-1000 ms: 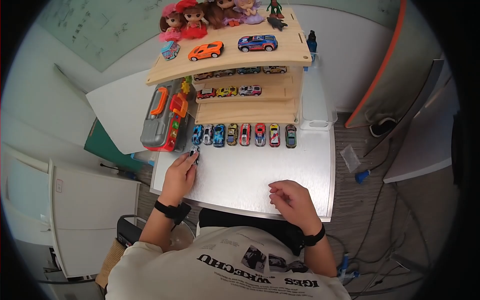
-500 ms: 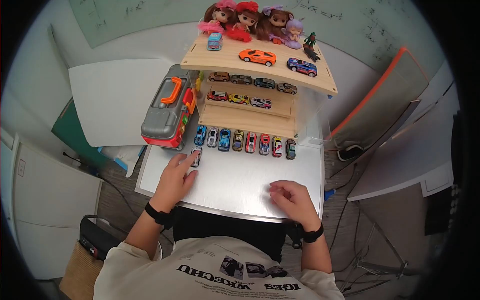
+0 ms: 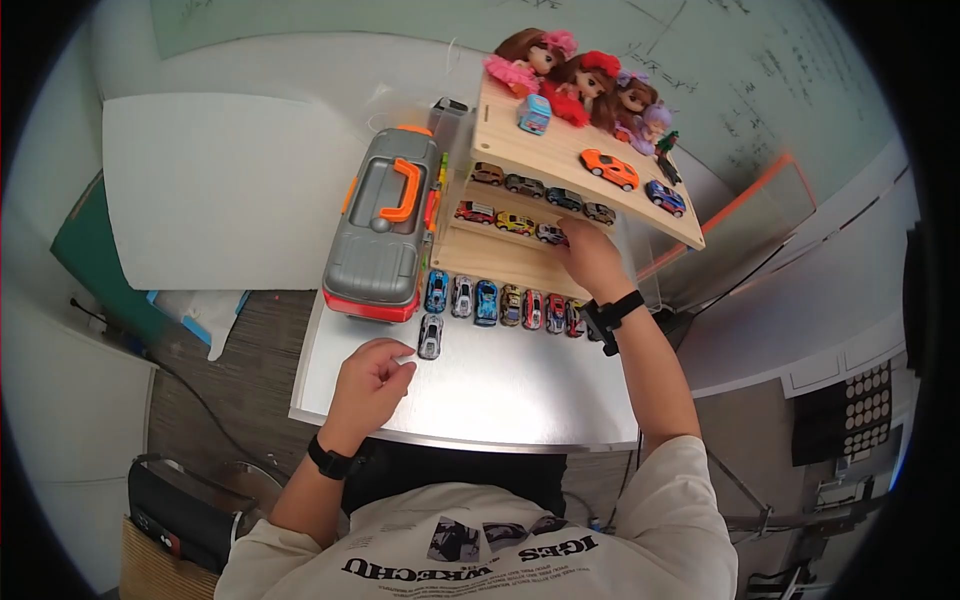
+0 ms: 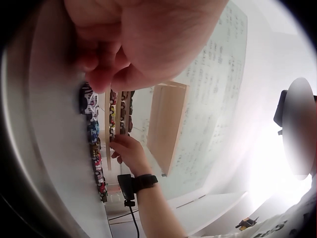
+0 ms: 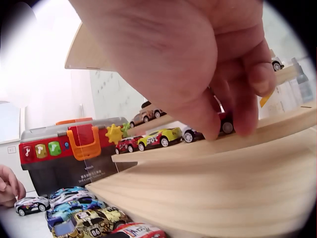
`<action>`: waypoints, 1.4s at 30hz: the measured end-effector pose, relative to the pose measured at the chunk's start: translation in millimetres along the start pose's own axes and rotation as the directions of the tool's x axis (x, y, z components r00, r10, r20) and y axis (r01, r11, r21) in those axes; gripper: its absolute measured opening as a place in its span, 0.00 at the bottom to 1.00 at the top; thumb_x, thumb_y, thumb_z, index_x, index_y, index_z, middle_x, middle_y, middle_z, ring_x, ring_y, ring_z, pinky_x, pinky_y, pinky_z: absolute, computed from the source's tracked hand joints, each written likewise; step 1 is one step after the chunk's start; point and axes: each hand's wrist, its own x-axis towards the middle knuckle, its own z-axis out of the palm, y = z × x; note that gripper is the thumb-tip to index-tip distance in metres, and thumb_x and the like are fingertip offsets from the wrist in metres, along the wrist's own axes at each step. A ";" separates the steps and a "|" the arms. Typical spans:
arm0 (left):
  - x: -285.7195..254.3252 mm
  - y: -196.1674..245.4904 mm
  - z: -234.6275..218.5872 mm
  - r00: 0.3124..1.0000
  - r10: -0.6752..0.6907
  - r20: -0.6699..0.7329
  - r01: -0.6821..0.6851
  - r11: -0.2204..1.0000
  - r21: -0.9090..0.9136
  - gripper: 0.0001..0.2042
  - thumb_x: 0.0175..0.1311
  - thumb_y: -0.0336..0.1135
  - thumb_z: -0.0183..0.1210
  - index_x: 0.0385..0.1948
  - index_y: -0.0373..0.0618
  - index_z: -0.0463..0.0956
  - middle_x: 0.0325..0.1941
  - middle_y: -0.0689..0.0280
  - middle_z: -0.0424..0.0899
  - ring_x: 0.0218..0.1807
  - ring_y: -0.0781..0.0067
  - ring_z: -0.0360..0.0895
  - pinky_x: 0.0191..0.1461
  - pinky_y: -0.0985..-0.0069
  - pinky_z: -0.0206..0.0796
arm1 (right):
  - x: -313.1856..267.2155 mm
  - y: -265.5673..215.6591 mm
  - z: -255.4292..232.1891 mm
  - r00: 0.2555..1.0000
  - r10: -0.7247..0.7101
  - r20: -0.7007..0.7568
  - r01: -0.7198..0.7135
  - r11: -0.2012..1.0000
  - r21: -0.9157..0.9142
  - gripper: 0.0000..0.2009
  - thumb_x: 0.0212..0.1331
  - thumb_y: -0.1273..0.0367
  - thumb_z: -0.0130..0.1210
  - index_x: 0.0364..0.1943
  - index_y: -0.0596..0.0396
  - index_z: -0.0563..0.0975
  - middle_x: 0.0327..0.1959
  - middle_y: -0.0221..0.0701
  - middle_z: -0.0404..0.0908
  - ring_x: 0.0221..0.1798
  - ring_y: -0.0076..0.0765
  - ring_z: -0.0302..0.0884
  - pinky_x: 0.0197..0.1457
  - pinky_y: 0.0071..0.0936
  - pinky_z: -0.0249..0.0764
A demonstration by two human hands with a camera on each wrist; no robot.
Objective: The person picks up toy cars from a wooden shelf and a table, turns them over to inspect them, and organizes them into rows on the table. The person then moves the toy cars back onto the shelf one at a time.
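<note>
My right hand (image 3: pixel 592 262) reaches to the middle step of the wooden display shelf (image 3: pixel 500 250), thumb and fingers pinching a white toy car (image 3: pixel 549 234) at the right end of its row. In the right wrist view the fingertips cover much of this car; its wheels show on either side. To its left on the same step stand a yellow toy car (image 5: pixel 161 138) and a red toy car (image 5: pixel 127 145). Low over the table, my left hand (image 3: pixel 372 385) hangs loosely curled and holds nothing. Just beyond its fingertips a silver-white toy car (image 3: pixel 430 337) stands alone.
A row of several toy cars (image 3: pixel 486 303) lines the table before the shelf. Left of it stands a grey toolbox (image 3: pixel 375 245) with an orange handle. More cars fill the upper step. On the top board (image 3: pixel 560 150) are dolls (image 3: pixel 590 80), a blue van (image 3: pixel 534 115) and larger cars.
My right hand has gone from the table's front up to the shelf and taken hold of the white car. My left hand has drawn back from the silver-white car. The head view has turned.
</note>
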 end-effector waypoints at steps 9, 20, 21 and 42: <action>-0.9 -0.2 -4.4 0.982 0.185 0.033 -0.188 0.967 0.173 0.09 0.64 0.23 0.66 0.44 0.33 0.83 0.41 0.57 0.84 0.24 0.78 0.78 0.31 0.78 0.71 | -70.3 -65.8 -43.0 0.999 0.007 0.049 -0.022 0.952 0.304 0.12 0.55 0.69 0.67 0.39 0.63 0.83 0.32 0.43 0.83 0.32 0.44 0.83 0.38 0.39 0.78; -0.1 5.5 -1.6 0.989 0.149 0.017 -0.149 0.974 0.170 0.03 0.62 0.23 0.65 0.35 0.35 0.83 0.34 0.59 0.83 0.24 0.74 0.75 0.31 0.75 0.68 | -144.2 -152.5 15.3 0.988 -0.038 0.152 -0.038 0.884 0.466 0.29 0.58 0.63 0.70 0.61 0.63 0.74 0.32 0.45 0.83 0.35 0.50 0.85 0.40 0.41 0.80; 0.1 8.2 -0.7 0.986 0.164 0.018 -0.165 0.967 0.194 0.03 0.62 0.23 0.65 0.34 0.35 0.82 0.34 0.60 0.83 0.24 0.74 0.75 0.30 0.76 0.68 | -145.2 -150.4 14.9 0.983 -0.109 0.145 0.029 0.883 0.469 0.29 0.58 0.64 0.69 0.63 0.62 0.74 0.35 0.45 0.83 0.35 0.50 0.84 0.41 0.41 0.81; -5.5 0.6 10.9 0.990 0.131 -0.060 -0.112 0.963 0.247 0.04 0.68 0.26 0.64 0.33 0.35 0.81 0.23 0.69 0.79 0.24 0.83 0.76 0.29 0.81 0.67 | -138.4 -134.8 47.9 0.969 -0.246 -0.016 0.224 0.850 0.476 0.23 0.61 0.69 0.65 0.61 0.57 0.77 0.44 0.47 0.81 0.47 0.57 0.83 0.50 0.47 0.82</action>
